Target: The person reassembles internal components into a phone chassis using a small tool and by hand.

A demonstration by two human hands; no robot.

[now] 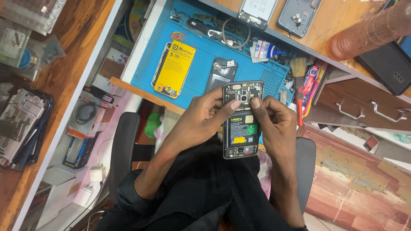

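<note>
2 hands hold an opened phone [242,119] over the lap, just off the bench's near edge: left hand [201,122] and right hand [274,122] curl shut around its sides, thumbs pressing near the camera. Behind it, a blue mat [201,64] carries a yellow battery [175,68] and a brush [298,72] at its right edge.

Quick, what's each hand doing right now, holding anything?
Left hand: closed on the opened phone, thumb on its upper part.
Right hand: closed on the same phone, thumb beside the left one.

Blue mat [201,64] on wooden bench [338,19]
</note>
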